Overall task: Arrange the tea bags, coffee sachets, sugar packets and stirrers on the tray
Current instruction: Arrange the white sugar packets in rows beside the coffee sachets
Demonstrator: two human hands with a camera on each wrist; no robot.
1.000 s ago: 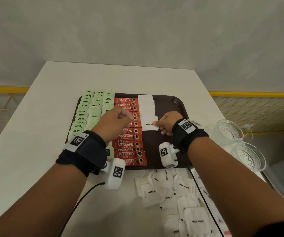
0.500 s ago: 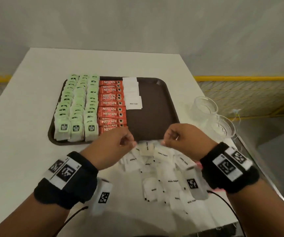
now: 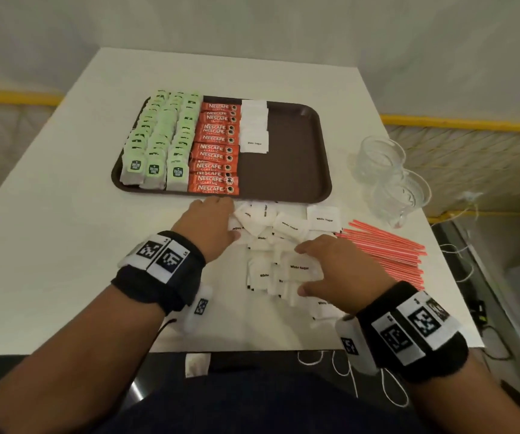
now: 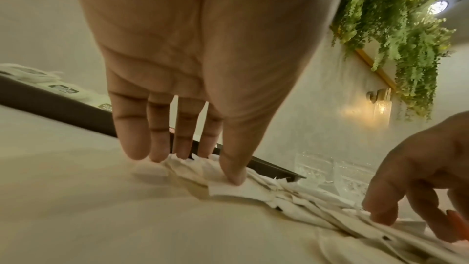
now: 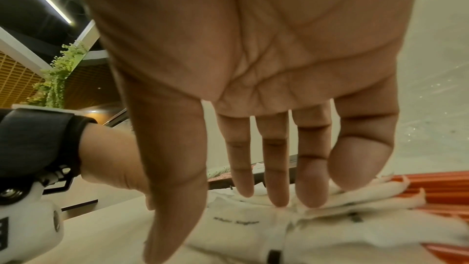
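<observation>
Loose sugar packets [image 3: 280, 245] lie in a jumbled heap on the counter [image 3: 49, 245], just in front of the tray's near rim and between my two hands. Left hand [image 3: 208, 223]: grip apart, fingers straight, tips pressing the heap's left edge; the left wrist view shows the thumb on one packet and the fingers [image 4: 159, 148] touching crumpled paper. Right hand [image 3: 340, 270]: grip apart too, fingers spread flat over the near-right part of the heap, holding nothing; its fingertips [image 5: 279, 194] touch the top packets. The step in hand, as I judge it: gather packets for the tray. To do it well I'd slide one or a few flat ones free with straight fingers, square their edges, then pinch by the edge so the paper doesn't crease, and keep the printed side up to match the row already laid. Tray [image 3: 299, 170]: three rows of green tea bags [image 3: 155, 145] at left, a column of orange coffee sachets [image 3: 216, 148] touching them, then a short overlapping column of sugar packets [image 3: 254, 126] reaching about halfway; the right part is bare brown. Stirrers [image 3: 387, 252], orange-red, lie fanned on the counter right of the heap, not yet on the tray. Clear glass cups [image 3: 390, 180] stand beyond them; I see nothing in them.
</observation>
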